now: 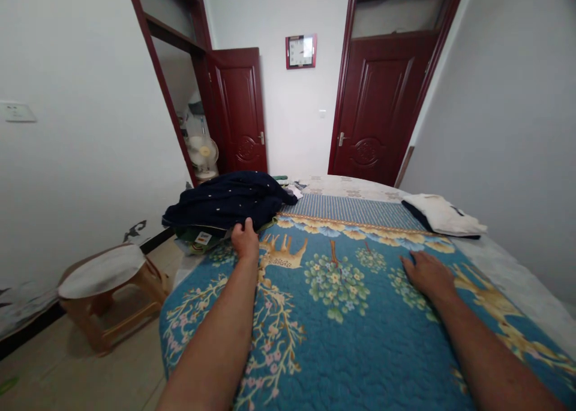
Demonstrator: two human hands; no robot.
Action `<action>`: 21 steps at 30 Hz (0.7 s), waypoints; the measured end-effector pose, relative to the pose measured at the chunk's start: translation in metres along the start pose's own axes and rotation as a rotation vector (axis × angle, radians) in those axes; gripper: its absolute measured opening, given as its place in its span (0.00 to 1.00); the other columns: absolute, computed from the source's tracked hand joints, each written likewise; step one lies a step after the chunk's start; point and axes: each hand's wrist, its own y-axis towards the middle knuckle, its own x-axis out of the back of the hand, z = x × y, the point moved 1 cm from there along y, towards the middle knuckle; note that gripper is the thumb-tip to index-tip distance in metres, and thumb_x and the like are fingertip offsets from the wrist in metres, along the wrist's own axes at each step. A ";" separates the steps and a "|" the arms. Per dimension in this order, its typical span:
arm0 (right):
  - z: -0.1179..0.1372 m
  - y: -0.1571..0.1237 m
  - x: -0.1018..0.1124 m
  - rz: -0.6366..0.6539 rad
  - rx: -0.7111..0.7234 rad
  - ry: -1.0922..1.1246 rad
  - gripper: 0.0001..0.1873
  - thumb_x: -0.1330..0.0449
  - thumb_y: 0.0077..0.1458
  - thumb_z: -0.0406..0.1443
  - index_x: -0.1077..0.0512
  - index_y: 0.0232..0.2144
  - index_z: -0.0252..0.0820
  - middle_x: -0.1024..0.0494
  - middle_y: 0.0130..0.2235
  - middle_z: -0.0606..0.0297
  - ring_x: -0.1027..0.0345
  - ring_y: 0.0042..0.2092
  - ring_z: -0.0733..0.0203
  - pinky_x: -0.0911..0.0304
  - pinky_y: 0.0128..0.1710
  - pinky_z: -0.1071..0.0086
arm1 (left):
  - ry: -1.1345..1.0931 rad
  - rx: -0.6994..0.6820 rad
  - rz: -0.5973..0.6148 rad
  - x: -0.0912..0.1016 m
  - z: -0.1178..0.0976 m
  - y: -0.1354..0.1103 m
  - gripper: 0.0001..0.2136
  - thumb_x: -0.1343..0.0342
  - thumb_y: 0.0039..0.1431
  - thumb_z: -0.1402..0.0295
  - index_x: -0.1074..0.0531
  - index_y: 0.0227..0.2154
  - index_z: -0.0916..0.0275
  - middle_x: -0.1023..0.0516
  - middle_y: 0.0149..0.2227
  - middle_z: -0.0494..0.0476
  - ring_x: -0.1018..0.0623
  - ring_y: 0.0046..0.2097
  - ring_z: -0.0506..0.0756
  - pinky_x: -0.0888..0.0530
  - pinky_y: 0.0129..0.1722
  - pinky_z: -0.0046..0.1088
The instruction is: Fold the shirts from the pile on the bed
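A blue quilt [351,339] with deer and flower patterns covers the bed. My left hand [245,240] reaches to the edge of a dark navy dotted garment [229,202] heaped at the bed's left side, its fingers curled around the cloth's hem. My right hand [427,274] lies flat on the quilt with fingers spread, holding nothing. Under the navy garment lie other folded clothes [198,239], one with a tag.
A folded white and dark cloth pile [443,216] rests at the bed's right, near the wall. A wooden stool [108,291] stands on the floor at left. Two dark red doors [380,108], a wall clock [300,51] and a fan [203,154] are beyond the bed.
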 end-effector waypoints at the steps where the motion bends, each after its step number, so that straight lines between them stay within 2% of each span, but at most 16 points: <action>1: 0.000 0.000 -0.001 -0.009 -0.007 0.005 0.33 0.52 0.70 0.51 0.23 0.59 0.34 0.22 0.61 0.42 0.29 0.63 0.37 0.38 0.65 0.45 | 0.019 -0.041 0.029 -0.002 -0.008 -0.004 0.13 0.41 0.60 0.56 0.30 0.25 0.58 0.25 0.27 0.54 0.24 0.34 0.58 0.22 0.43 0.37; 3: 0.001 0.000 -0.002 -0.024 -0.014 0.015 0.32 0.51 0.70 0.51 0.22 0.58 0.35 0.23 0.62 0.42 0.29 0.63 0.36 0.38 0.65 0.44 | 0.052 -0.134 0.127 -0.008 -0.023 -0.017 0.14 0.39 0.59 0.56 0.28 0.23 0.58 0.23 0.28 0.56 0.23 0.37 0.58 0.24 0.48 0.37; 5: 0.002 0.000 -0.003 -0.036 -0.012 0.024 0.32 0.51 0.69 0.51 0.22 0.58 0.35 0.23 0.62 0.41 0.29 0.64 0.36 0.38 0.65 0.43 | 0.115 -0.292 0.305 -0.018 -0.037 -0.039 0.15 0.41 0.62 0.56 0.26 0.23 0.58 0.21 0.29 0.56 0.22 0.39 0.58 0.25 0.50 0.36; 7: 0.004 0.000 -0.003 -0.043 -0.002 0.039 0.31 0.51 0.69 0.50 0.22 0.58 0.35 0.23 0.62 0.41 0.29 0.64 0.36 0.37 0.65 0.43 | 0.209 -0.507 0.550 -0.029 -0.045 -0.073 0.15 0.43 0.66 0.57 0.22 0.26 0.58 0.20 0.31 0.58 0.21 0.42 0.59 0.26 0.52 0.36; 10: 0.011 0.001 0.000 -0.064 0.040 0.130 0.29 0.50 0.68 0.45 0.22 0.58 0.34 0.22 0.61 0.41 0.28 0.63 0.38 0.37 0.66 0.45 | 0.276 -0.788 0.875 -0.040 -0.047 -0.133 0.11 0.40 0.66 0.58 0.17 0.36 0.57 0.16 0.39 0.60 0.21 0.49 0.62 0.29 0.60 0.43; 12: 0.021 0.000 0.006 -0.095 0.098 0.269 0.29 0.50 0.67 0.44 0.22 0.59 0.34 0.21 0.60 0.43 0.27 0.62 0.40 0.37 0.67 0.47 | 0.304 -0.960 1.180 -0.045 -0.043 -0.170 0.09 0.37 0.63 0.59 0.16 0.34 0.57 0.16 0.38 0.60 0.21 0.50 0.64 0.29 0.61 0.45; 14: 0.036 -0.003 0.016 -0.127 0.168 0.439 0.29 0.49 0.67 0.45 0.23 0.59 0.35 0.21 0.60 0.44 0.27 0.63 0.42 0.37 0.68 0.49 | 0.289 -1.050 1.373 -0.047 -0.040 -0.193 0.07 0.35 0.61 0.62 0.17 0.38 0.57 0.15 0.42 0.59 0.20 0.51 0.62 0.29 0.60 0.42; 15: 0.045 -0.006 0.022 -0.130 0.205 0.521 0.29 0.49 0.67 0.46 0.23 0.60 0.36 0.21 0.61 0.46 0.27 0.63 0.43 0.37 0.68 0.49 | 0.272 -1.061 1.411 -0.048 -0.039 -0.199 0.07 0.36 0.61 0.64 0.18 0.40 0.58 0.15 0.43 0.59 0.20 0.50 0.61 0.28 0.57 0.39; 17: 0.067 -0.015 0.034 -0.107 0.280 0.653 0.30 0.48 0.68 0.48 0.24 0.62 0.38 0.20 0.61 0.48 0.27 0.63 0.44 0.37 0.68 0.49 | 0.244 -1.016 1.352 -0.049 -0.039 -0.200 0.05 0.39 0.64 0.66 0.20 0.37 0.59 0.16 0.40 0.58 0.19 0.44 0.57 0.26 0.49 0.33; 19: 0.091 -0.026 0.044 -0.049 0.355 0.739 0.30 0.48 0.69 0.49 0.27 0.65 0.41 0.19 0.60 0.49 0.26 0.62 0.46 0.35 0.66 0.49 | 0.241 -0.930 1.176 -0.049 -0.039 -0.189 0.10 0.43 0.68 0.65 0.23 0.30 0.60 0.19 0.32 0.57 0.20 0.37 0.55 0.27 0.41 0.31; 21: 0.114 -0.038 0.048 0.012 0.448 0.774 0.30 0.46 0.69 0.48 0.30 0.68 0.44 0.21 0.61 0.50 0.26 0.62 0.46 0.35 0.66 0.49 | 0.255 -0.852 0.965 -0.048 -0.038 -0.172 0.15 0.47 0.72 0.63 0.27 0.27 0.59 0.22 0.29 0.56 0.22 0.33 0.55 0.27 0.38 0.32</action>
